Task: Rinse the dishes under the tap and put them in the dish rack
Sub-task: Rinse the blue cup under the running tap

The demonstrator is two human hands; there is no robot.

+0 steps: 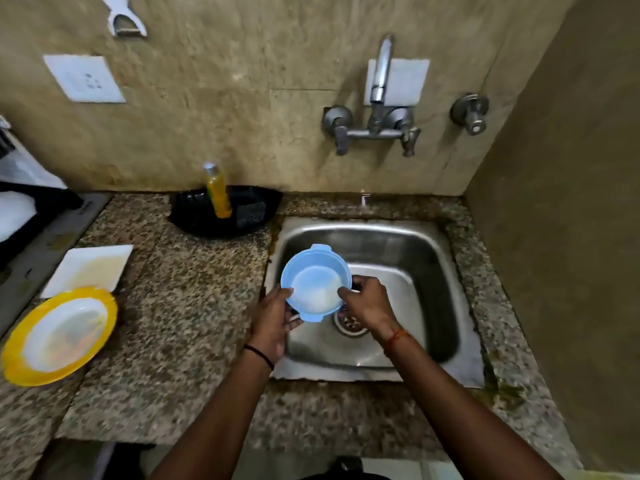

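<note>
Sink (433, 258) is set into the bench (180, 306) at the right, tap (379, 98) on the wall behind it and a separate valve (470, 112) on the wall to the tap's right. Both hands hold a bowl (316, 282) over the sink's left part, left hand (273, 320) at the bowl's near-left rim, right hand (367, 303) at its right rim, drain (349, 322) just below and between them. Left of the sink, at the back of the bench, a tray (194, 213) carries a bottle (217, 192) and a scrub pad (251, 213); at the far left a square plate (90, 268) lies behind a round plate (59, 336), edges touching, with a wall socket (85, 77) above.
</note>
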